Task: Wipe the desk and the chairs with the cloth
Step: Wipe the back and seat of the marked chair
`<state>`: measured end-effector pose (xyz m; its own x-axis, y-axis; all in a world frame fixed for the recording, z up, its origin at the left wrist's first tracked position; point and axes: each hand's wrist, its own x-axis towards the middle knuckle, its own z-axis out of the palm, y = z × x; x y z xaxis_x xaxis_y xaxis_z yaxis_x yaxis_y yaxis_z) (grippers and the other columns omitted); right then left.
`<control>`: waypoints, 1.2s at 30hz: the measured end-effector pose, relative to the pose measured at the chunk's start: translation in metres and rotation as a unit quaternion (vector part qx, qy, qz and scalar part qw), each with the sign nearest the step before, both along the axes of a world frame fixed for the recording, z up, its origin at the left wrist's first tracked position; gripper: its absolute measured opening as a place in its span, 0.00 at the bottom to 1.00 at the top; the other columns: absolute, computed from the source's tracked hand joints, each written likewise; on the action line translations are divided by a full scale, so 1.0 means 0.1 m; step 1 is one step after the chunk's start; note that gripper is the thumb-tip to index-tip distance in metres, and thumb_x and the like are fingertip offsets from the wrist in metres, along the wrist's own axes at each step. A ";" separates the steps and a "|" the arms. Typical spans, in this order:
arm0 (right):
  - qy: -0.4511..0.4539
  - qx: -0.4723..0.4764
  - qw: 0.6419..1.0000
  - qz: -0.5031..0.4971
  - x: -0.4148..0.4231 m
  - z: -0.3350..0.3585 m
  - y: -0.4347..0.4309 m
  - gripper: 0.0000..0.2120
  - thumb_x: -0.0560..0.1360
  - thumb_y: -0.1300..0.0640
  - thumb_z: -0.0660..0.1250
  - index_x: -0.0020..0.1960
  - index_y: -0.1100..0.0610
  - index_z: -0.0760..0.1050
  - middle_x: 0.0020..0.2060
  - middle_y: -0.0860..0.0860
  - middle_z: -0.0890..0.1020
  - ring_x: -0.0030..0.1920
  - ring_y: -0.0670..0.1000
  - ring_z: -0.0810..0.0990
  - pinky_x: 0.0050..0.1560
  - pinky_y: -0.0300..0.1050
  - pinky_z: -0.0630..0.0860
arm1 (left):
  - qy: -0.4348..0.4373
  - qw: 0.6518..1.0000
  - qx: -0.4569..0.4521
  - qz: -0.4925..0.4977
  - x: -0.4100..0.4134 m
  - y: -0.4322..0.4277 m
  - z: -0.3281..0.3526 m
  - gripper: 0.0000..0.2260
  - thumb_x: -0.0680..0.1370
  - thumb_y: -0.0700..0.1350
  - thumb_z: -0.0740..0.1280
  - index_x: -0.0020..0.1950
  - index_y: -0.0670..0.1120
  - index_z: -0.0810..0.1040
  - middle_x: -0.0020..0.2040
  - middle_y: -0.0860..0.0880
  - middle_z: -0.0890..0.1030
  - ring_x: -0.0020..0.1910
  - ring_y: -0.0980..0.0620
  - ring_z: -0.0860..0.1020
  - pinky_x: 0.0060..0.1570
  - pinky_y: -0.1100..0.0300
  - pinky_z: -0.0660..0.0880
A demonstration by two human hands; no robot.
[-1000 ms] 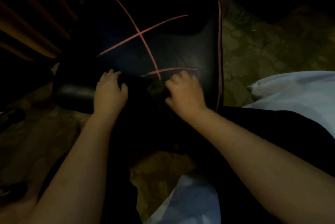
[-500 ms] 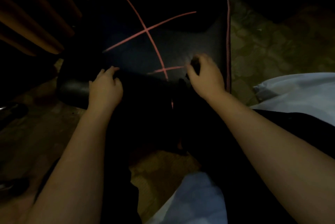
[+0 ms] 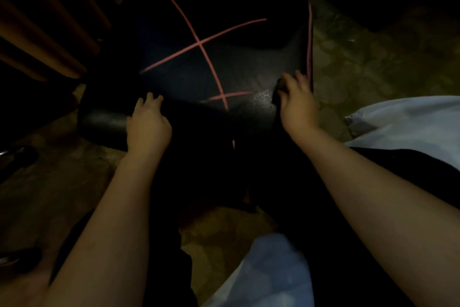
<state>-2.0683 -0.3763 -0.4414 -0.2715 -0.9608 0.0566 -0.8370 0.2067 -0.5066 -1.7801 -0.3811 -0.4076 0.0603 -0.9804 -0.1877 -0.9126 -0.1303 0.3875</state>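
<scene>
A black padded chair seat [image 3: 189,77] with crossing pink seams fills the middle of the dim view. My right hand [image 3: 297,105] lies on the seat's right side beside the pink edge piping and holds a dark cloth [image 3: 278,92] that barely shows under its fingers. Left of the cloth the leather glistens wet. My left hand [image 3: 148,125] rests on the seat's front left corner with its fingers bent over the rounded edge, holding the chair and nothing else.
Wooden slats [image 3: 42,40] stand at the far left. A patterned floor [image 3: 368,65] lies to the right of the chair and between my legs. Pale fabric [image 3: 408,127] shows at right and at the bottom. Dark objects [image 3: 17,155] sit on the floor at left.
My right hand has slid with the cloth from the seat's front middle to its right edge, leaving a wet patch. My left hand stays at the front left corner.
</scene>
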 end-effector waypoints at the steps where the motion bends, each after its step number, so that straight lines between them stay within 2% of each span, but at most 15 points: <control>1: -0.004 0.012 1.000 -0.022 -0.01 0.01 0.01 0.21 0.80 0.62 0.61 0.73 0.59 0.68 0.75 0.62 0.63 0.74 0.62 0.62 0.74 0.53 0.61 | -0.002 1.000 0.003 -0.003 0.01 0.00 0.00 0.25 0.78 0.33 0.55 0.76 0.41 0.63 0.78 0.41 0.60 0.77 0.42 0.56 0.74 0.41 0.57; 3: 0.024 0.015 1.000 -0.008 0.18 0.01 0.15 0.22 0.79 0.63 0.60 0.74 0.59 0.67 0.74 0.63 0.63 0.74 0.63 0.63 0.73 0.53 0.62 | -0.009 1.000 0.011 -0.009 0.02 0.01 0.00 0.26 0.78 0.32 0.55 0.77 0.41 0.62 0.78 0.41 0.59 0.77 0.42 0.55 0.74 0.41 0.57; 6: 0.038 -0.032 0.991 0.123 0.71 -0.08 0.55 0.24 0.75 0.68 0.57 0.70 0.63 0.70 0.70 0.66 0.69 0.70 0.67 0.68 0.70 0.58 0.66 | -0.077 0.996 0.014 -0.035 -0.03 0.04 -0.05 0.28 0.76 0.34 0.56 0.77 0.41 0.59 0.78 0.40 0.58 0.77 0.41 0.55 0.72 0.40 0.59; 9: 0.079 -0.016 0.933 0.350 1.04 -0.12 0.84 0.28 0.73 0.64 0.48 0.72 0.63 0.69 0.72 0.64 0.67 0.73 0.64 0.64 0.73 0.57 0.58 | -0.179 0.982 0.032 -0.048 -0.11 0.12 -0.11 0.30 0.78 0.38 0.58 0.79 0.44 0.53 0.79 0.43 0.54 0.77 0.43 0.53 0.72 0.41 0.58; 11: 0.091 -0.026 0.921 0.377 0.92 -0.14 0.76 0.27 0.74 0.65 0.52 0.71 0.62 0.70 0.72 0.63 0.68 0.72 0.63 0.66 0.72 0.53 0.57 | -0.214 0.974 0.028 -0.069 -0.13 0.15 -0.12 0.29 0.79 0.39 0.57 0.79 0.44 0.52 0.79 0.42 0.55 0.77 0.43 0.53 0.71 0.39 0.57; 13: 0.062 -0.028 0.962 0.266 0.68 -0.13 0.59 0.25 0.74 0.68 0.58 0.71 0.61 0.70 0.72 0.62 0.68 0.72 0.63 0.67 0.72 0.52 0.59 | -0.228 0.970 0.018 -0.081 -0.14 0.17 -0.13 0.28 0.79 0.38 0.57 0.79 0.43 0.53 0.79 0.41 0.56 0.77 0.42 0.55 0.71 0.37 0.56; 15: 0.011 -0.003 0.998 0.070 0.34 -0.04 0.37 0.23 0.79 0.67 0.58 0.74 0.59 0.66 0.75 0.60 0.64 0.75 0.60 0.62 0.74 0.50 0.59 | -0.239 0.968 0.026 -0.079 -0.16 0.21 -0.13 0.28 0.79 0.39 0.56 0.79 0.43 0.53 0.79 0.41 0.55 0.77 0.42 0.55 0.71 0.37 0.56; 18: -0.023 0.015 0.996 -0.088 0.02 0.02 0.21 0.22 0.82 0.62 0.57 0.76 0.58 0.63 0.77 0.59 0.59 0.76 0.57 0.58 0.75 0.50 0.57 | -0.252 0.964 0.026 -0.086 -0.24 0.26 -0.12 0.28 0.80 0.40 0.55 0.80 0.43 0.51 0.79 0.41 0.55 0.77 0.42 0.55 0.72 0.38 0.55; 22: 0.020 -0.010 0.997 -0.068 0.31 -0.09 0.59 0.25 0.79 0.68 0.58 0.75 0.58 0.64 0.76 0.61 0.60 0.76 0.60 0.59 0.75 0.54 0.60 | -0.293 0.951 0.035 -0.089 -0.37 0.34 -0.11 0.28 0.81 0.42 0.54 0.80 0.43 0.49 0.78 0.40 0.55 0.76 0.40 0.55 0.73 0.40 0.55; 24: 0.023 -0.001 0.997 0.069 0.60 -0.05 0.83 0.28 0.76 0.71 0.58 0.76 0.59 0.63 0.76 0.62 0.59 0.76 0.63 0.57 0.74 0.58 0.60 | -0.316 0.943 0.042 -0.090 -0.45 0.40 -0.10 0.28 0.81 0.43 0.53 0.80 0.43 0.47 0.79 0.39 0.54 0.76 0.40 0.56 0.73 0.40 0.54; 27: 0.079 0.044 0.953 0.290 0.64 0.04 0.76 0.30 0.77 0.68 0.52 0.78 0.57 0.57 0.78 0.59 0.50 0.78 0.60 0.47 0.78 0.52 0.48 | -0.334 0.935 0.042 -0.108 -0.53 0.47 -0.12 0.27 0.82 0.44 0.52 0.80 0.43 0.46 0.78 0.39 0.54 0.76 0.39 0.56 0.74 0.41 0.54; 28: 0.080 0.032 0.960 0.267 0.55 0.04 0.62 0.29 0.77 0.68 0.50 0.77 0.58 0.59 0.78 0.60 0.51 0.78 0.60 0.49 0.77 0.51 0.48 | -0.338 0.933 0.039 -0.115 -0.55 0.49 -0.11 0.27 0.82 0.44 0.51 0.80 0.43 0.46 0.78 0.38 0.55 0.76 0.39 0.57 0.74 0.40 0.54; 30: 0.049 0.010 0.994 0.098 0.33 0.04 0.38 0.25 0.79 0.67 0.53 0.75 0.57 0.64 0.77 0.60 0.57 0.77 0.61 0.54 0.75 0.51 0.53 | -0.340 0.931 0.039 -0.130 -0.60 0.55 -0.08 0.27 0.82 0.45 0.52 0.80 0.43 0.48 0.78 0.38 0.57 0.75 0.39 0.58 0.73 0.40 0.53; 33: -0.017 0.025 0.990 -0.138 0.05 0.04 0.25 0.23 0.81 0.64 0.58 0.74 0.51 0.66 0.78 0.57 0.53 0.78 0.58 0.51 0.74 0.51 0.55 | -0.301 0.939 0.019 -0.166 -0.62 0.61 -0.05 0.27 0.81 0.44 0.55 0.79 0.46 0.53 0.78 0.41 0.59 0.75 0.41 0.59 0.73 0.39 0.50; 36: -0.038 -0.007 0.991 -0.128 0.17 0.01 0.36 0.27 0.78 0.69 0.59 0.75 0.53 0.65 0.78 0.55 0.56 0.78 0.55 0.53 0.76 0.48 0.54 | -0.176 0.965 -0.033 -0.192 -0.45 0.60 -0.01 0.26 0.78 0.41 0.61 0.76 0.50 0.64 0.76 0.47 0.66 0.74 0.45 0.63 0.73 0.42 0.52</control>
<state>-2.0509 -0.3399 -0.4402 -0.5111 -0.8586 0.0396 -0.7172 0.4005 -0.5703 -1.8254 -0.3215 -0.4087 -0.2622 -0.9521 -0.1577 -0.9650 0.2591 0.0401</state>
